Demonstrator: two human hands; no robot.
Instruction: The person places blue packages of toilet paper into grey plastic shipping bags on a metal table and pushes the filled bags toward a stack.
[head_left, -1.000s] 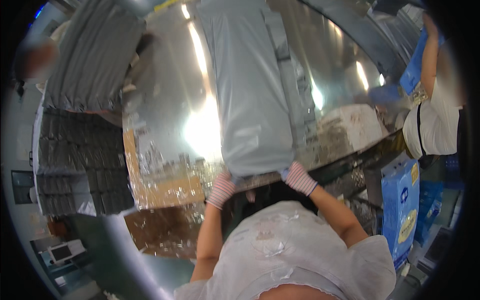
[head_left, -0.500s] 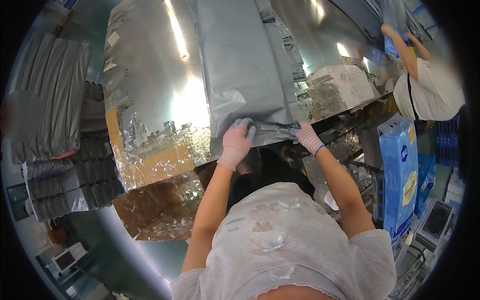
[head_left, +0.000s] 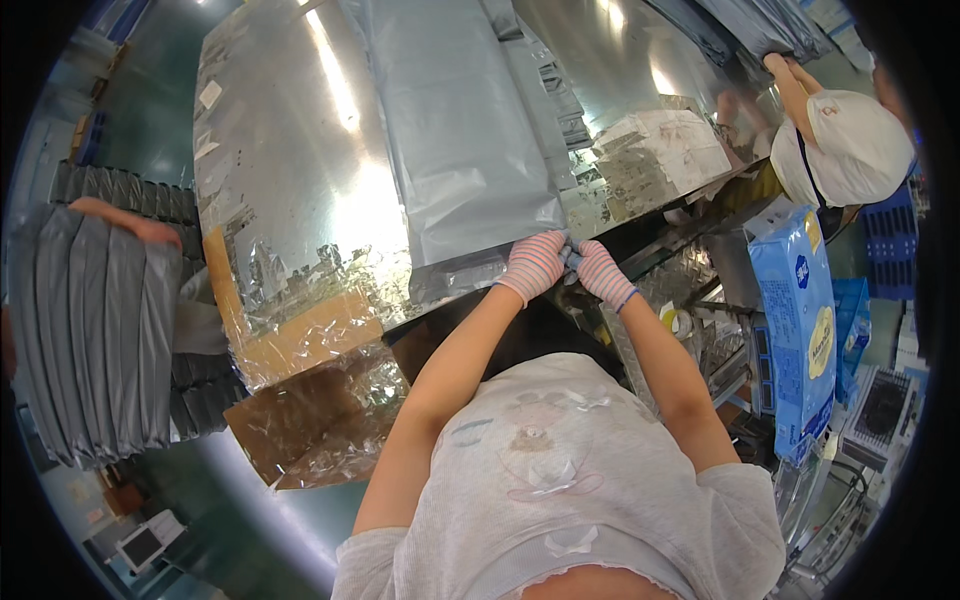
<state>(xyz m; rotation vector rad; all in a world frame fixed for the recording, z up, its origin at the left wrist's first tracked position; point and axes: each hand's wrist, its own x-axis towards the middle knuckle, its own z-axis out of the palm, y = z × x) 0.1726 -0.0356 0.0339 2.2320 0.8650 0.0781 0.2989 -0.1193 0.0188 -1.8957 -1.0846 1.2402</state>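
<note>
A long grey plastic bag lies flat on the metal table, its near end at the table's front edge. My left hand, in a pink striped glove with grey fingertips, is closed at the bag's near right corner. Against it my right hand, gloved alike, is closed too, fingertips meeting the left ones. The pinched bit of bag between them is mostly hidden by the fingers. To the left of my hands, the bag's mouth strip hangs loosely over the edge.
Clear tape and brown cardboard cover the table's near left corner, above an open cardboard box. At left, another person's arm rests on a grey bundle stack. A co-worker stands right, beyond a blue package.
My left hand has slid right along the bag's near edge to meet my right hand, which shifted slightly left. At left, the grey bundles have moved down nearer, with an arm over them.
</note>
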